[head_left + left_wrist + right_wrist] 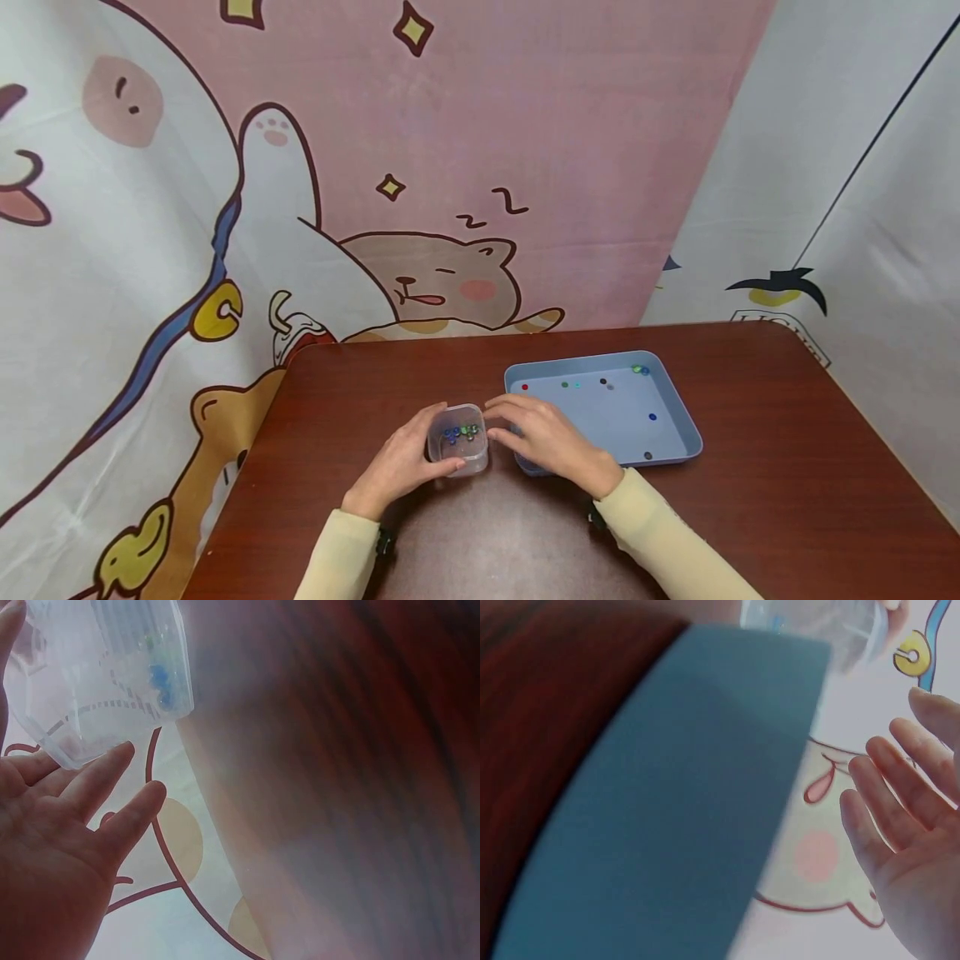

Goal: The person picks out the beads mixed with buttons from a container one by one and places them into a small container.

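Note:
My left hand [405,458] holds a small clear plastic container [474,462], thumb on the near side and fingers along the far left side. Inside lie several small shiny beads [452,434], blue and green. In the left wrist view the container [82,727] shows blue beads [160,686] through its wall. My right hand [551,437] reaches over the left side of a blue tray [615,417], fingertips close to the container's right rim. The right wrist view shows this hand [907,802] with extended, slightly bent fingers and nothing in it.
Scattered in the tray are several small beads, including a red one [525,387], a dark blue one [652,417] and a green one [637,368]. Both container and tray are on a dark reddish wooden table [757,433]. A cartoon-printed cloth [570,150] hangs behind it.

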Motion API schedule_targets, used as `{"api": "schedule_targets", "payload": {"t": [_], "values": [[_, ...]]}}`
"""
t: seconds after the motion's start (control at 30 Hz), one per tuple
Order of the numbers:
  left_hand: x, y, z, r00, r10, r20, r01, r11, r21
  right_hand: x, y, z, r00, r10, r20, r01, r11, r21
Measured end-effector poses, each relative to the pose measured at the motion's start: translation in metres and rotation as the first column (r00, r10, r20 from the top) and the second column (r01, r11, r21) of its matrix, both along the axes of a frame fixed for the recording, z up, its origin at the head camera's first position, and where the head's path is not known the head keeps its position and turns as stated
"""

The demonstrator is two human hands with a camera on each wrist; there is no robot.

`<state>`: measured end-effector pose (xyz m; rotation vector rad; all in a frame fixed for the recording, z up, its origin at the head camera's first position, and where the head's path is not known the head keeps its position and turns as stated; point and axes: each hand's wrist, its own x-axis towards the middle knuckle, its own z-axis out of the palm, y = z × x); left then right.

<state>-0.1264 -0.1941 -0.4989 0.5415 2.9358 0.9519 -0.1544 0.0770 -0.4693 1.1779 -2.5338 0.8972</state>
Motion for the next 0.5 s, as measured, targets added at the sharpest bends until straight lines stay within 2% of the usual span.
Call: {"api": "schedule_targets", "payload": {"t": [0.23,0.5], "values": [[0.001,0.001,0.003,1.000,0.007,-0.002,-0.007,1.000,0.003,0.004,0.033,0.016,0.995,-0.075,-0.058,0.075,0.997,-0.003],[0.001,0.002,0.002,1.000,0.020,0.010,-0.020,1.000,0.001,0.002,0.076,0.018,0.976,-0.204,-0.077,0.203,0.979,-0.019]]}}
